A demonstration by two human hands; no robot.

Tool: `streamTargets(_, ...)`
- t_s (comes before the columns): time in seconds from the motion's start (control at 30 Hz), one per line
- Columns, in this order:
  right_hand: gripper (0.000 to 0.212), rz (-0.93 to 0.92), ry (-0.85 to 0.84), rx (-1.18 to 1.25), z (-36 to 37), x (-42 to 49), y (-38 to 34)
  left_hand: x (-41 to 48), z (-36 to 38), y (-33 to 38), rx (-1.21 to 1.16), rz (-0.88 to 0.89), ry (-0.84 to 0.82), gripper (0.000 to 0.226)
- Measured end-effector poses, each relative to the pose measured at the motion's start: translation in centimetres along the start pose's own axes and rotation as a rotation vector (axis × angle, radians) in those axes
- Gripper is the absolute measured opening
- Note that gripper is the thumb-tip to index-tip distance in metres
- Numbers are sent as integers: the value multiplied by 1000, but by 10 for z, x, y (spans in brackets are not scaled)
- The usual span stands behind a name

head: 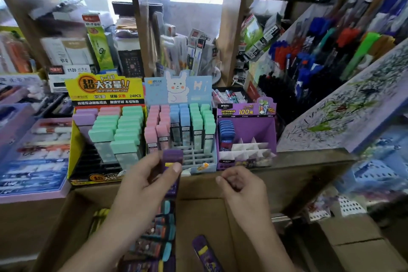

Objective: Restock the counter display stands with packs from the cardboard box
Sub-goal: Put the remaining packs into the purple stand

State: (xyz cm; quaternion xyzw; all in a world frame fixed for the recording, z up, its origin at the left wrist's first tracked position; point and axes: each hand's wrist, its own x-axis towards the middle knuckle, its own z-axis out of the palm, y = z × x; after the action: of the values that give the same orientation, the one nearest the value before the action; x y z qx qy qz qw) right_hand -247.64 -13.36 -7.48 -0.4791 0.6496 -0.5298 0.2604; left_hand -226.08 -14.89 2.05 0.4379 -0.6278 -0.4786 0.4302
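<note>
Centrally, grips a slim purple pack (pixel 172 159) in the left hand (pixel 152 175), thumb pressed flat across a yellow band on its front, fingers curled round behind. Hard-edged, glossy and rectangular; held upright just in front of the rabbit stand (pixel 178 87), well above the box. Lower end hidden behind the palm; print too blurred to read.

Hovers to the right with the right hand (pixel 240 187), fingers curled in toward the palm, thumb tip by the forefinger, nothing visible between them. Apart from the held pack, not touching it.

Below both hands, matt brown cardboard box (pixel 198 212), its near edge cut off by the frame. Holds along its left side a row of packs (pixel 154 236) with teal, orange and yellow caps, too smeared to count. Also a loose pack (pixel 206 254), purple with a yellow band, lying flat and slanted on the box floor, its end cut off.

Behind the box, three printed card stands side by side:
- yellow stand (pixel 106 89), with chunky mint, pink and lilac caps
- rabbit stand, with pastel pink, blue and green packs in a plastic grid
- purple stand (pixel 247 121), with blue-capped packs (pixel 226 130) in its left column and white folded dividers (pixel 249 148) showing beside them
</note>
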Motion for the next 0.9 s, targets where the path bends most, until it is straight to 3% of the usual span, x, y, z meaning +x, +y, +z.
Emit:
streamTargets(0.37,25,10,-68,-8,-2,-1,0,102,36,75,294,324,-212,12)
streamTargets(0.47,18,7,-80,-29,-1,-2,1,126,55,85,350,388,-271,10)
streamTargets(0.7,20,-103,-119,-258,-3,-4,-5,161,90,90,514,456,-288,12)
streamTargets(0.9,6,-142,-146,-330,-1,-5,-6,169,100,85,716,496,-313,12)
